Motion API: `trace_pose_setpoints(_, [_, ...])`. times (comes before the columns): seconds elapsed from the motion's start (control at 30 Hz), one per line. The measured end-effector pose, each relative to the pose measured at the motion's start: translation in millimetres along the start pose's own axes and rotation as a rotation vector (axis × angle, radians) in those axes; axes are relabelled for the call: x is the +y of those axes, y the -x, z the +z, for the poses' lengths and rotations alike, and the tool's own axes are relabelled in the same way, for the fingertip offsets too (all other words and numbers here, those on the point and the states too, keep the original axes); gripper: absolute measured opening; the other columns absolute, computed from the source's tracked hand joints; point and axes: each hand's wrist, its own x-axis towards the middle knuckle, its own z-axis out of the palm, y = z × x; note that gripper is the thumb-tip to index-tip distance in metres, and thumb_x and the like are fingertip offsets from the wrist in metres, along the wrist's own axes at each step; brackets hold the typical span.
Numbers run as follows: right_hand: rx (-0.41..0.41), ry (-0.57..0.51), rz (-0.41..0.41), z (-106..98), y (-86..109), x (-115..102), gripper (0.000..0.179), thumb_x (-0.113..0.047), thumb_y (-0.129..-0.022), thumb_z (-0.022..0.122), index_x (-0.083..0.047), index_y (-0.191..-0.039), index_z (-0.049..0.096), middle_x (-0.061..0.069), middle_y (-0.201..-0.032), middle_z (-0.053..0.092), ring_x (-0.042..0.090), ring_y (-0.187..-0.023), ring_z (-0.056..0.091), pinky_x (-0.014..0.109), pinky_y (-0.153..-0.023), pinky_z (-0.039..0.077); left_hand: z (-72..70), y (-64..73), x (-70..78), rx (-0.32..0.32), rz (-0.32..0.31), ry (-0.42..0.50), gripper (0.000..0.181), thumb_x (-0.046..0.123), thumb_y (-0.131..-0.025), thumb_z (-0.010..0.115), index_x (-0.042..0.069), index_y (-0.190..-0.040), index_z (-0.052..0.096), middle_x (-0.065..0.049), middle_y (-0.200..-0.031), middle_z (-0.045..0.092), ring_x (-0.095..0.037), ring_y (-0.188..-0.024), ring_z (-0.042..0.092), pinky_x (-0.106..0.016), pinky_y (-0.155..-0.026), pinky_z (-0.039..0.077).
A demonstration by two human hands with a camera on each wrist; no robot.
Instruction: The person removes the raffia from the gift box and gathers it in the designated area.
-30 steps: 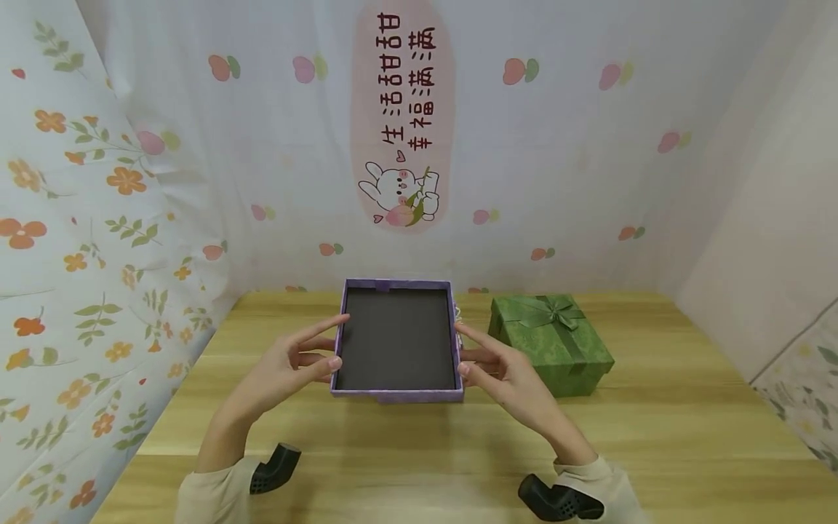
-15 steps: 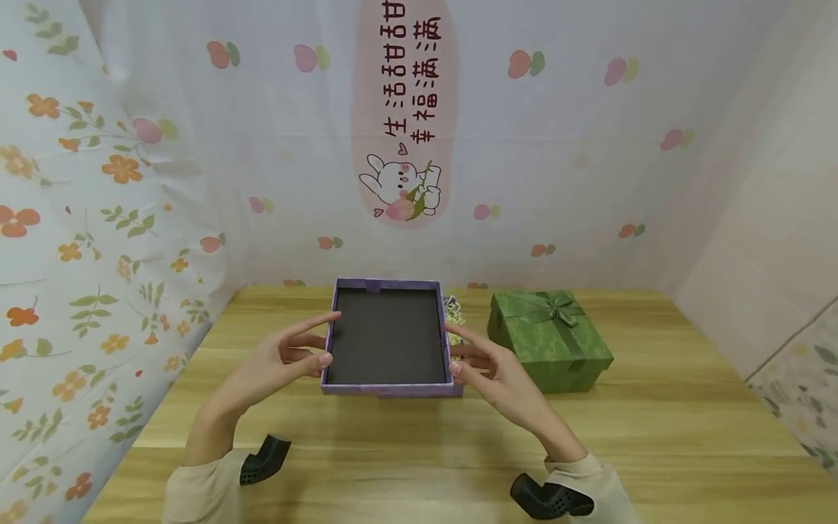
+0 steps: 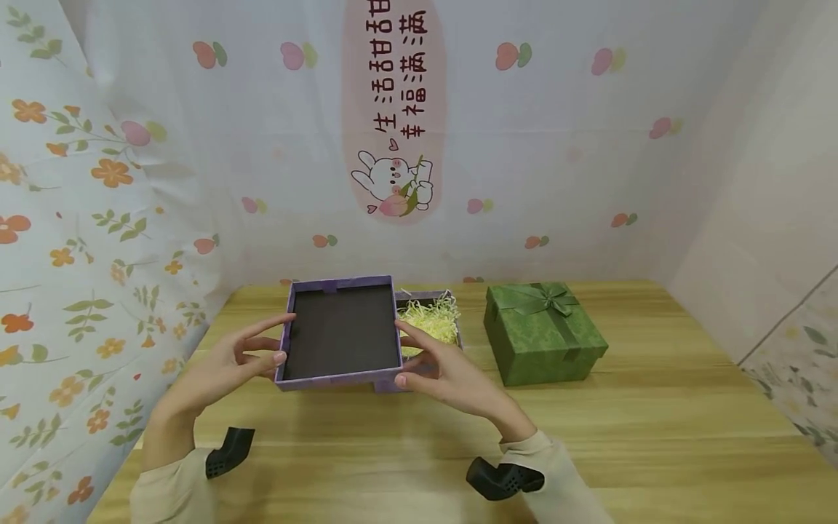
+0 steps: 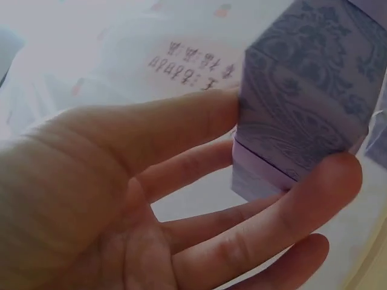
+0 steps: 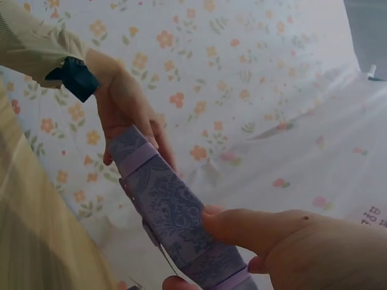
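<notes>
Both hands hold a purple box lid, its black hollow inside (image 3: pixel 343 331) facing the head camera. My left hand (image 3: pixel 225 364) pinches the lid's left wall between thumb and fingers, and my right hand (image 3: pixel 452 375) grips the right wall. In the left wrist view the lid's dark-patterned purple wall (image 4: pixel 308 90) shows between thumb and fingers. The right wrist view shows another patterned wall of the lid (image 5: pixel 175 202), with the left hand at its far end. Partly hidden behind the lid stands a purple box (image 3: pixel 389 385) holding pale yellow shredded paper (image 3: pixel 432 320).
A green gift box (image 3: pixel 543 342) with a ribbon bow stands to the right of the purple box. The wooden table (image 3: pixel 366 466) reaches back to a printed curtain (image 3: pixel 563 167); a floral cloth (image 3: pixel 98 291) hangs along the left side.
Both hands have carried the lid leftward, and it now tilts slightly. More of the purple box and its yellow shredded paper has come into sight. The green box stays where it was.
</notes>
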Motion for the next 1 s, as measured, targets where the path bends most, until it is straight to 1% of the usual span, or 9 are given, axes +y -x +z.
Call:
trace_pose_setpoints(0.1, [-0.006,0.02,-0.006,5.2,-7.9,-5.3,0.069,-0.02,-0.091,0.062,-0.017,-0.149,0.024,0.012,-0.139,0.043,0.015,-0.1,0.062,0.03,-0.08,0.051,-7.0,5.3,1.1,0.015,-0.011,-0.044,0.053,0.015,-0.096,0.054,0.011,-0.145,0.033,-0.022,-0.136,0.042,-0.018,-0.097,0.062,-0.038,-0.074,0.053])
trace_pose_setpoints(0.2, [-0.014,0.03,-0.011,12.4,-16.0,-12.3,0.067,-0.017,-0.093,0.06,-0.013,-0.149,0.024,0.014,-0.137,0.045,0.018,-0.101,0.062,0.029,-0.08,0.051,-14.7,13.0,3.6,0.036,-0.028,-0.077,0.052,0.015,-0.097,0.051,0.013,-0.146,0.032,-0.023,-0.127,0.051,-0.022,-0.084,0.065,-0.035,-0.073,0.052])
trace_pose_setpoints(0.33, [-0.028,0.075,-0.02,26.3,-28.2,-11.5,0.062,-0.023,-0.095,0.056,-0.014,-0.148,0.025,0.011,-0.137,0.046,0.014,-0.102,0.061,0.025,-0.08,0.05,-26.8,23.0,-0.8,0.048,-0.017,-0.083,0.052,0.012,-0.098,0.048,0.014,-0.147,0.03,-0.023,-0.116,0.058,-0.029,-0.07,0.063,-0.034,-0.068,0.052])
trace_pose_setpoints(0.43, [-0.06,0.117,-0.031,36.5,-35.1,-5.3,0.063,-0.029,-0.096,0.054,-0.014,-0.149,0.023,0.009,-0.136,0.048,0.008,-0.1,0.06,0.021,-0.077,0.05,-32.4,28.2,-9.2,0.047,-0.027,-0.079,0.052,0.011,-0.098,0.049,0.012,-0.147,0.03,-0.026,-0.118,0.057,-0.024,-0.079,0.065,-0.037,-0.067,0.053])
trace_pose_setpoints(0.53, [-0.078,0.15,-0.038,44.9,-39.1,-0.5,0.064,-0.028,-0.096,0.054,-0.011,-0.149,0.021,0.01,-0.137,0.046,0.006,-0.099,0.06,0.019,-0.075,0.049,-34.8,31.2,-16.4,0.04,-0.07,-0.104,0.052,0.015,-0.098,0.049,0.013,-0.147,0.03,-0.026,-0.121,0.055,-0.016,-0.092,0.064,-0.036,-0.07,0.053])
trace_pose_setpoints(0.7, [-0.044,0.157,-0.031,57.8,-45.2,5.8,0.063,-0.023,-0.096,0.055,-0.009,-0.148,0.022,0.011,-0.14,0.042,0.007,-0.096,0.062,0.017,-0.072,0.05,-37.6,30.9,-24.8,0.023,-0.08,-0.15,0.054,0.017,-0.098,0.05,0.014,-0.147,0.029,-0.024,-0.115,0.058,-0.018,-0.077,0.064,-0.029,-0.071,0.05])
trace_pose_setpoints(0.8, [-0.032,0.142,-0.025,64.8,-50.2,8.9,0.064,-0.02,-0.095,0.056,-0.008,-0.148,0.023,0.013,-0.142,0.04,0.009,-0.095,0.063,0.017,-0.07,0.05,-39.0,30.3,-30.0,0.007,-0.089,-0.133,0.055,0.015,-0.098,0.05,0.013,-0.148,0.026,-0.023,-0.108,0.059,-0.022,-0.066,0.06,-0.027,-0.07,0.048])
trace_pose_setpoints(0.87, [-0.023,0.148,-0.024,69.2,-53.7,11.1,0.064,-0.018,-0.095,0.057,-0.006,-0.147,0.024,0.015,-0.141,0.04,0.01,-0.094,0.063,0.016,-0.07,0.049,-39.1,29.6,-34.1,-0.005,-0.089,-0.098,0.056,0.013,-0.099,0.047,0.009,-0.148,0.022,-0.025,-0.109,0.057,-0.022,-0.065,0.057,-0.028,-0.067,0.048])
trace_pose_setpoints(1.0, [0.01,0.198,-0.015,78.1,-60.5,14.6,0.063,-0.015,-0.094,0.057,-0.001,-0.146,0.023,0.017,-0.135,0.046,0.01,-0.088,0.064,0.016,-0.07,0.049,-37.7,25.6,-44.0,0.03,-0.124,-0.061,0.056,0.015,-0.1,0.046,0.008,-0.149,0.02,-0.027,-0.116,0.053,-0.021,-0.066,0.051,-0.03,-0.062,0.045])
